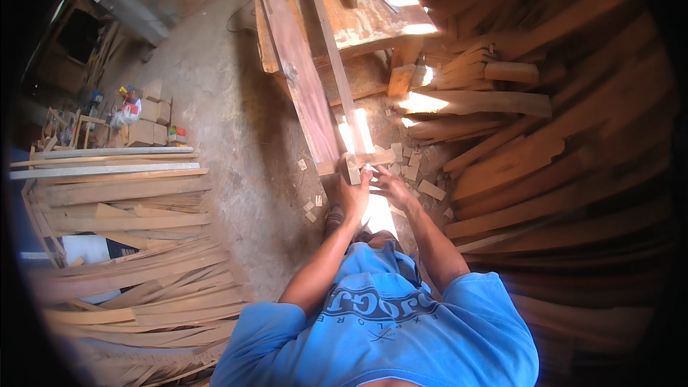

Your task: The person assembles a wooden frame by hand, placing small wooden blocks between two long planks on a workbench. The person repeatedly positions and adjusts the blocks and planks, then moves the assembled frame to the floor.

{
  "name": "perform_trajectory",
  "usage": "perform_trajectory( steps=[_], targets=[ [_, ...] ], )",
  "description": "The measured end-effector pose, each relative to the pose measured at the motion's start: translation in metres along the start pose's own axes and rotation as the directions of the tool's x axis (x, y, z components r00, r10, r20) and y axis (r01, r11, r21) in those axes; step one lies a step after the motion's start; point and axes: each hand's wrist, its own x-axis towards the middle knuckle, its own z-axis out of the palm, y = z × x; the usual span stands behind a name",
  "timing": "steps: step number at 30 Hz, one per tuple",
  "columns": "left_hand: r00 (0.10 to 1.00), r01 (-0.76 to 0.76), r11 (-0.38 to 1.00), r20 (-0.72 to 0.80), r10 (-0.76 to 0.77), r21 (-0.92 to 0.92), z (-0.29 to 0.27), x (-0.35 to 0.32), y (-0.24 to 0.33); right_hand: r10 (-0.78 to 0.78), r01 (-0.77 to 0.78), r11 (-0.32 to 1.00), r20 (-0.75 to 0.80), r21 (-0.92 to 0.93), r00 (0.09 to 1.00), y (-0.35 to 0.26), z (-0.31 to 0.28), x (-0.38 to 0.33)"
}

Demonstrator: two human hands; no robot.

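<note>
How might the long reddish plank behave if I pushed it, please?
The plank looks like solid wood, so probably stiff. Its length suggests it may feel heavy. With a broad, flat face, it would likely slide rather than roll.

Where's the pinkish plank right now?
In the head view, the pinkish plank runs from the top edge down toward the left hand, left of the narrow strip.

Grey floor (197, 93), wooden workbench (373, 30), bright sunlight patches (380, 216)
</note>
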Motion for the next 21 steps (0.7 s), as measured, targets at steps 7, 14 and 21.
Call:
perform_trajectory(
  steps=[7, 14, 21],
  targets=[
    [0.988, 0.111, 0.993, 0.101, -0.116, 0.047, -0.015, 0.008, 0.023, 0.093, -0.035, 0.982, -0.314, 0.185, 0.945, -0.009, 0.035, 0.025],
    [0.982, 0.183, 0.98, 0.031, -0.186, 0.071, 0.001, -0.002, 0.021, -0.008, 0.079, 0.979, -0.351, 0.188, 0.936, -0.01, 0.04, 0.047],
    [0.996, 0.086, 0.993, -0.013, -0.085, 0.081, 0.006, -0.011, 0.01, 0.113, 0.034, 0.88, -0.277, 0.474, 0.954, 0.005, 0.034, 0.054]
  ],
)
